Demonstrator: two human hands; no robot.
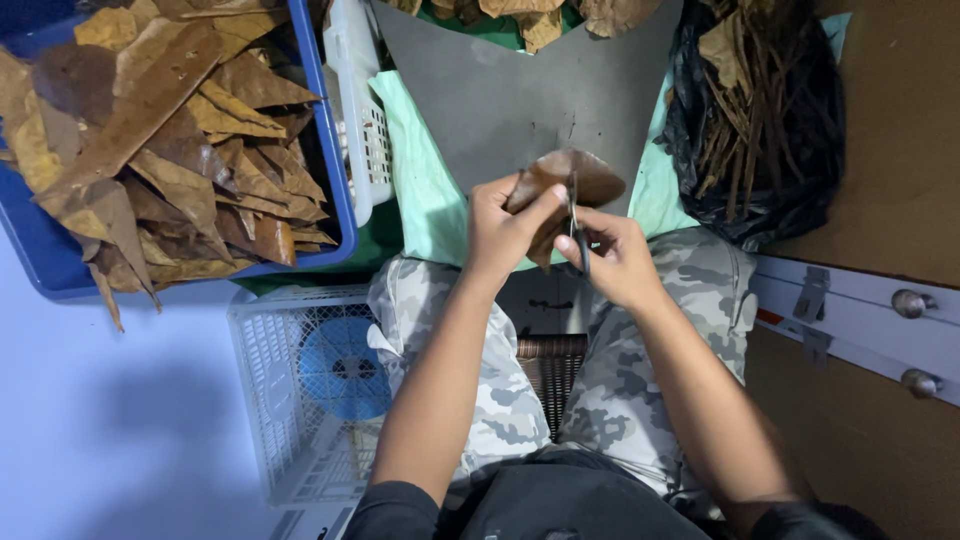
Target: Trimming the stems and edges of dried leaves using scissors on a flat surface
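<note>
A blue plastic tub [335,150] heaped with dry brown leaves is seen at ten o'clock, a black plastic bag of leaf stems [775,170] at two o'clock, and a white mesh basket [270,400] with a blue disc at eight o'clock. Open room is left on the grey sheet [500,90] at twelve o'clock — bounded by pale green cloth. At centre, a curled brown dry leaf [590,178] is pinched in the left hand [500,232]; small dark-handled scissors [577,228] are held in the right hand [615,262] — blades against the leaf.
</note>
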